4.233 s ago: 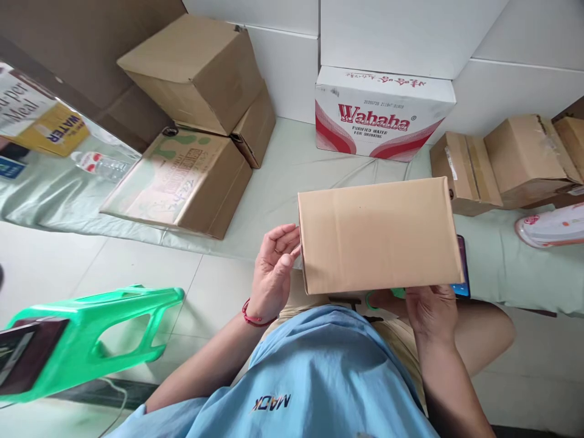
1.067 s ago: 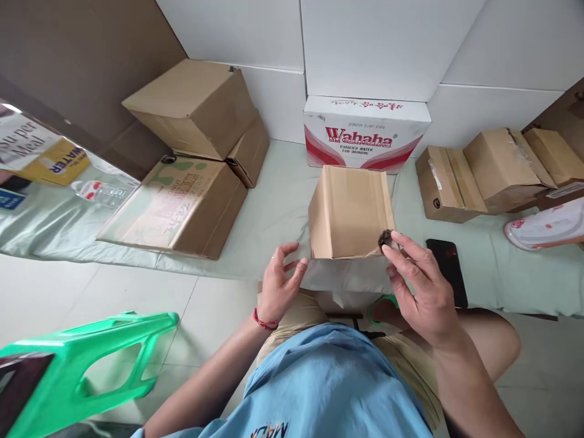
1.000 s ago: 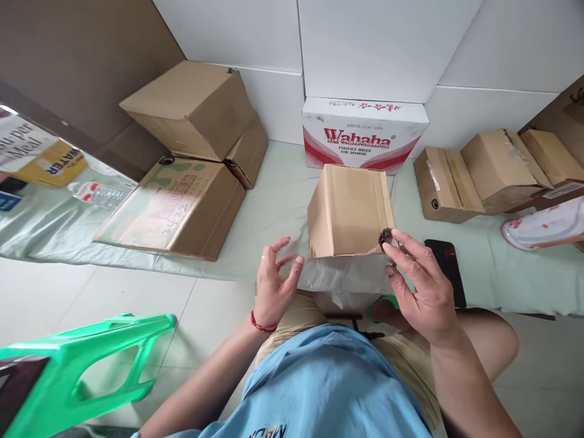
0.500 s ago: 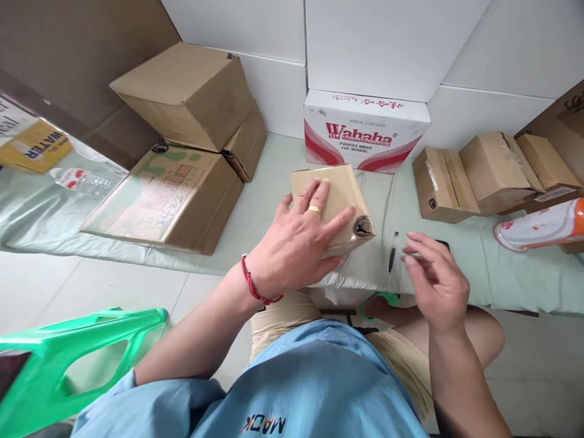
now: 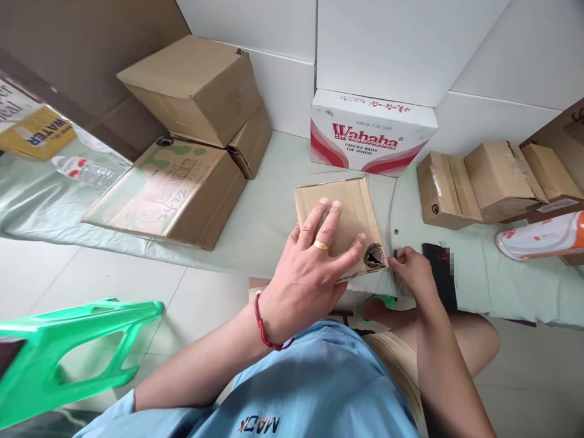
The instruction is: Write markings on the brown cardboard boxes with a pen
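A small brown cardboard box (image 5: 349, 210) lies on the cloth-covered surface in front of me, with a dark, ragged round hole (image 5: 375, 255) at its near right corner. My left hand (image 5: 310, 261) rests on its top with fingers spread, steadying it; the thumb is mostly hidden at the near side. Just right of the box, my right hand (image 5: 413, 271) pinches a pen (image 5: 396, 251) between thumb and fingertips. The far end of the pen sticks out beyond the fingers, and the rest is hidden by the hand. Beside that hand lies a flat black object (image 5: 440, 274).
A white and red Wahaha carton (image 5: 371, 137) stands against the wall. Stacked cardboard boxes (image 5: 201, 91) are on the left, near a plastic bottle (image 5: 84, 171). Several small boxes (image 5: 447, 188) and a white-orange canister (image 5: 541, 237) sit right. A green stool (image 5: 91, 328) stands at lower left.
My right hand has moved left and closed on the pen that lay on the cloth. The box and my left hand have shifted slightly toward me. More of the black object shows.
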Tool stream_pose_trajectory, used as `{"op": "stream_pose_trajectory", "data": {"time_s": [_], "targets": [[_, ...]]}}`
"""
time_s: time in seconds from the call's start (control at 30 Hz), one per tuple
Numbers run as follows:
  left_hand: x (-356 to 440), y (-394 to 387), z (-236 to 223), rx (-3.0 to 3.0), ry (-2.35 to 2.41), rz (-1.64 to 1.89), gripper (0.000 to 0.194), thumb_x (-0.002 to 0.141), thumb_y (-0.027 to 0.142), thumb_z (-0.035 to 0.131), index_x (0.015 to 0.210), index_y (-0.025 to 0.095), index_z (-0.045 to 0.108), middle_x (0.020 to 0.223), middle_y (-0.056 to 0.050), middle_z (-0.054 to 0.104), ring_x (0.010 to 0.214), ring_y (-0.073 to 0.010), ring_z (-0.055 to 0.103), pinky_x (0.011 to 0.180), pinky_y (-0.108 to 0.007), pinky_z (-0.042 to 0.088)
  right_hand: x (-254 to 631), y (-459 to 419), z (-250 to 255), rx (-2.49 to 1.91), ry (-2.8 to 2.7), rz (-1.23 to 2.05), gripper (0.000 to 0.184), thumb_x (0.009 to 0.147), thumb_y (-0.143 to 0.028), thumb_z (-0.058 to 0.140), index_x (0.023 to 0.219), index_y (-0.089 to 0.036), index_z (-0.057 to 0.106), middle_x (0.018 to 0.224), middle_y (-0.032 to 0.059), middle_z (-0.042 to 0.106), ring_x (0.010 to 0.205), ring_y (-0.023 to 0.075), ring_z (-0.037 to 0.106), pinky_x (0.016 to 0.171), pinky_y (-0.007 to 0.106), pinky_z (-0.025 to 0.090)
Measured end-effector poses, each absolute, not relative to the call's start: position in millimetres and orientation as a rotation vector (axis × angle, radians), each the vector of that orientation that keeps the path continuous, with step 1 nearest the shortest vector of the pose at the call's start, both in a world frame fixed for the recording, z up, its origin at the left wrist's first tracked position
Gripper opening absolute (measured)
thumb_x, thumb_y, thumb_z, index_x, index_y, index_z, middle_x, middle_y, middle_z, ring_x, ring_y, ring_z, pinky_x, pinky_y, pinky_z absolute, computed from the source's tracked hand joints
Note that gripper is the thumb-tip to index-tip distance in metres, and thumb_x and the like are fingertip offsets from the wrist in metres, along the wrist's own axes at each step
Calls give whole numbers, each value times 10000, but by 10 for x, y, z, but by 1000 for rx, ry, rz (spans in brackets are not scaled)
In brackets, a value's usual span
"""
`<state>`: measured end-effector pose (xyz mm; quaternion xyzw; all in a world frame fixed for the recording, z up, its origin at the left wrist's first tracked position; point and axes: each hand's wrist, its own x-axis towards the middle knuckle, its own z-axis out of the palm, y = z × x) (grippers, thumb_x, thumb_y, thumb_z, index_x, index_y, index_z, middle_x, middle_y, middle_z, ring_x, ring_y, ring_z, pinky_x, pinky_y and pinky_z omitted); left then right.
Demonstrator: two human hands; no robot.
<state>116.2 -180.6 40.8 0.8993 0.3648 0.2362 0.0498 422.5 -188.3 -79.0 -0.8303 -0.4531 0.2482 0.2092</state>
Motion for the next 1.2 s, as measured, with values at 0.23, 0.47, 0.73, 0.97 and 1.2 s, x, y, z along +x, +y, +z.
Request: {"op": "stream_pose_trajectory", "data": {"time_s": [0.23, 0.47, 0.73, 0.97, 1.2], "targets": [[1176, -1870, 387, 2733, 1110, 776, 742, 830, 84, 744, 1523, 255, 541, 1825, -241, 224, 1699, -500, 203, 1213, -737, 446, 4039, -2274, -154, -1769, -884, 736, 230, 835, -468, 607, 856, -262, 509, 549, -97, 409, 474, 113, 344, 498, 238, 287], [1204, -1891, 353, 2772, 1129, 841, 736, 825, 87, 741, 1518, 240, 544, 1777, -271, 305, 1679, -498, 260, 1182, -721, 483, 3437, -2578, 437, -1292, -1128, 669, 97, 943, -274, 796, 1020, -220, 776, 768, 11, 716, 643, 136, 640, 561, 234, 482], [1234, -1960, 362, 2810, 1167, 843, 650, 881, 102, 711, 1498, 241, 558, 1736, -301, 364, 1657, -494, 319, 1111, -695, 540, 3218, -2514, 329, -1444, -1413, 219, 85, 1005, -243, 750, 1079, -212, 779, 755, -21, 701, 601, 114, 637, 567, 226, 508], [1223, -1961, 374, 2806, 1151, 822, 660, 878, 77, 676, 1509, 233, 562, 1740, -309, 359, 1662, -494, 312, 1099, -700, 535, 3185, -2492, 338, -1524, -1567, -138, 106, 1019, -296, 739, 1077, -211, 764, 835, 9, 785, 605, 130, 697, 589, 232, 559], [1215, -1970, 385, 2797, 1165, 798, 629, 911, 110, 677, 1513, 248, 558, 1756, -290, 357, 1673, -482, 298, 1116, -692, 521, 3149, -2515, 396, -1517, -1685, -282, 60, 1015, -280, 736, 1048, -232, 750, 833, -9, 800, 594, 122, 710, 599, 219, 562]]}}
